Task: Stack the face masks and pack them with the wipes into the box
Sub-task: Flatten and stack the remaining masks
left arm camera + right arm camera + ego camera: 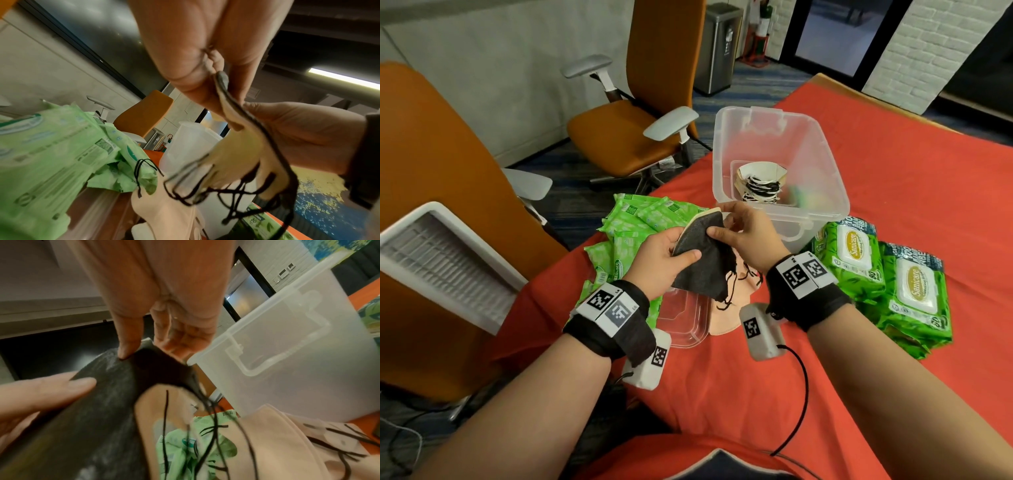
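Observation:
Both hands hold a small stack of folded face masks (700, 260) above the red table, a dark grey one on top and beige ones beneath, black ear loops dangling. My left hand (671, 253) grips the stack's left edge, thumb on top. My right hand (726, 229) pinches its upper corner between thumb and fingers (127, 344). The clear plastic box (835, 192) stands just beyond, with a bundle of masks (760, 181) inside. More beige masks (726, 322) lie under the hands. Green wipes packs (859, 263) sit at the right, flatter green packs (633, 219) at the left.
The clear box lid (681, 318) lies on the red tablecloth (893, 164) below my left wrist. Orange office chairs (640, 130) stand left of the table, and a white grille unit (438, 260) is at the near left. A cable (801, 394) trails from my right wrist.

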A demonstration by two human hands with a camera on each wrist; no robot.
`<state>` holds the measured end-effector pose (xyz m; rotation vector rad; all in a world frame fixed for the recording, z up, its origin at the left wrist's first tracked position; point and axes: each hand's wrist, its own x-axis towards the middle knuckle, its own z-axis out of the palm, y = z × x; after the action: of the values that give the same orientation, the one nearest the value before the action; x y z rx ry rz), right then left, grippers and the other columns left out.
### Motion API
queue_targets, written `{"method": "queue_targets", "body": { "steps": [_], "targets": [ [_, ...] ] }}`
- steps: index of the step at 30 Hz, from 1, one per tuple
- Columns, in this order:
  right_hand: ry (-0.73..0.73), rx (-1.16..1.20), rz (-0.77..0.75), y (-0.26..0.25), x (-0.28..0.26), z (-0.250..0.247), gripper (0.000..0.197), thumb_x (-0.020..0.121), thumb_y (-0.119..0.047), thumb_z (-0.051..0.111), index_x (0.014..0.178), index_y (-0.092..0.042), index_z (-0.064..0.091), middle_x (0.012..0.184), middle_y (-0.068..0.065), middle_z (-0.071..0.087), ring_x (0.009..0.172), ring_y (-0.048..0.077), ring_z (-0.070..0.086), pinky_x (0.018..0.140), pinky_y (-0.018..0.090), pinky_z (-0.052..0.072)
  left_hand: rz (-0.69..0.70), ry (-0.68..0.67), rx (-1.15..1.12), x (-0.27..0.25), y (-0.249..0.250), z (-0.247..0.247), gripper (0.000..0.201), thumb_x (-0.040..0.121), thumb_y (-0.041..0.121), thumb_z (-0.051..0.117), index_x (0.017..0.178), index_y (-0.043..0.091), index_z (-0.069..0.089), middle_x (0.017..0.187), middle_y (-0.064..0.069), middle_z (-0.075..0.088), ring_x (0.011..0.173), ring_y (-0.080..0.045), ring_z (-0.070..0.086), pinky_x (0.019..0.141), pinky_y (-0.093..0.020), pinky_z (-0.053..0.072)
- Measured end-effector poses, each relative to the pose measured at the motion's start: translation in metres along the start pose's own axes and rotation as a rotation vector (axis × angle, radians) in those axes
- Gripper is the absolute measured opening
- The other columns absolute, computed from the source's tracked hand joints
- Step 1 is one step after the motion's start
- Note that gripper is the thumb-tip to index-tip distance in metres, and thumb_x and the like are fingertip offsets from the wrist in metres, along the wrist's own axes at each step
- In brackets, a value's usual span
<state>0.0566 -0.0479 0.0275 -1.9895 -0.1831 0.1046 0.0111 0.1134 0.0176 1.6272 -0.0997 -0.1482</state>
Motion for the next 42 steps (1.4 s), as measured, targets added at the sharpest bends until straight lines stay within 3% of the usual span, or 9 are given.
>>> {"method": "queue_targets", "body": {
  "steps": [3, 6, 8, 14, 20, 22, 25, 32, 42],
  "targets": [
    [-0.096, 0.045, 0.056, 0.005, -0.003, 0.002, 0.040, 0.084, -0.011, 0.065, 0.119, -0.018, 0.047, 0.094, 0.013, 0.056, 0.087, 0.022, 0.055, 0.086, 0.042, 0.047, 0.027, 0.006, -0.006, -0.001, 0.000, -0.002, 0.059, 0.084, -0.010, 0.057, 0.114, 0.039, 0.047, 0.098, -0.009, 0.067, 0.091, -0.020, 0.066, 0.084, -0.038, 0.054],
    [-0.111, 0.119, 0.025, 0.005, -0.007, 0.000, 0.045, 0.083, 0.000, 0.062, 0.122, -0.015, 0.045, 0.074, 0.013, 0.050, 0.072, 0.020, 0.052, 0.074, 0.041, 0.049, 0.082, -0.002, 0.029, -0.002, 0.000, -0.005, 0.070, 0.086, -0.008, 0.056, 0.121, 0.050, 0.039, 0.106, -0.011, 0.065, 0.093, -0.017, 0.066, 0.079, -0.029, 0.056],
    [-0.083, 0.119, 0.015, 0.005, -0.007, 0.000, 0.047, 0.084, 0.005, 0.058, 0.126, -0.010, 0.042, 0.066, 0.001, 0.046, 0.061, 0.007, 0.050, 0.065, 0.026, 0.047, 0.100, -0.002, 0.118, -0.001, -0.001, -0.005, 0.059, 0.087, -0.005, 0.054, 0.117, 0.046, 0.046, 0.116, 0.000, 0.061, 0.096, -0.004, 0.062, 0.081, -0.018, 0.052],
    [-0.152, 0.096, 0.000, 0.009, -0.008, 0.002, 0.053, 0.083, 0.010, 0.057, 0.129, -0.009, 0.038, 0.078, -0.004, 0.052, 0.072, 0.008, 0.053, 0.072, 0.024, 0.049, 0.014, 0.005, 0.221, 0.005, -0.011, -0.004, 0.029, 0.089, 0.000, 0.055, 0.099, 0.025, 0.064, 0.105, 0.001, 0.065, 0.107, -0.014, 0.058, 0.096, -0.024, 0.043],
    [0.184, -0.265, 0.204, 0.048, -0.004, -0.002, 0.017, 0.081, -0.004, 0.062, 0.096, -0.012, 0.065, 0.084, 0.007, 0.064, 0.080, 0.024, 0.061, 0.080, 0.032, 0.047, -0.004, 0.173, 0.279, 0.004, -0.024, -0.016, 0.022, 0.084, 0.002, 0.063, 0.093, 0.022, 0.067, 0.099, 0.004, 0.064, 0.103, -0.011, 0.057, 0.089, -0.015, 0.042],
    [0.181, -0.405, 0.358, 0.064, -0.003, -0.002, 0.028, 0.080, -0.013, 0.067, 0.107, -0.008, 0.064, 0.106, 0.011, 0.064, 0.099, 0.026, 0.060, 0.080, 0.023, 0.043, -0.030, 0.214, 0.270, 0.001, -0.027, -0.020, 0.021, 0.083, 0.002, 0.065, 0.093, 0.019, 0.068, 0.098, 0.002, 0.064, 0.102, -0.011, 0.057, 0.089, -0.020, 0.042],
    [-0.012, -0.555, 0.514, 0.088, -0.002, 0.008, 0.060, 0.078, -0.026, 0.072, 0.129, -0.011, 0.046, 0.129, 0.017, 0.048, 0.119, 0.031, 0.047, 0.095, 0.035, 0.040, -0.037, 0.247, 0.282, -0.003, -0.031, -0.023, 0.021, 0.082, 0.001, 0.066, 0.093, 0.018, 0.068, 0.097, 0.003, 0.064, 0.101, -0.010, 0.056, 0.086, -0.015, 0.040],
    [0.094, -0.381, 0.675, 0.112, 0.005, 0.021, 0.089, 0.074, -0.038, 0.074, 0.140, -0.007, 0.022, 0.136, 0.020, 0.045, 0.125, 0.037, 0.042, 0.098, 0.041, 0.039, -0.056, 0.254, 0.305, -0.010, -0.041, -0.030, 0.024, 0.083, -0.002, 0.063, 0.100, 0.013, 0.069, 0.100, 0.005, 0.061, 0.102, -0.007, 0.054, 0.080, -0.001, 0.038],
    [0.056, -0.414, 0.642, 0.108, 0.009, 0.016, 0.019, 0.079, -0.019, 0.065, 0.098, -0.020, 0.069, 0.100, 0.010, 0.067, 0.096, 0.032, 0.061, 0.090, 0.041, 0.049, -0.100, 0.286, 0.388, -0.009, -0.044, -0.033, 0.027, 0.086, 0.000, 0.059, 0.107, 0.014, 0.069, 0.114, -0.003, 0.065, 0.109, -0.009, 0.055, 0.083, -0.004, 0.034]
  ]
}}
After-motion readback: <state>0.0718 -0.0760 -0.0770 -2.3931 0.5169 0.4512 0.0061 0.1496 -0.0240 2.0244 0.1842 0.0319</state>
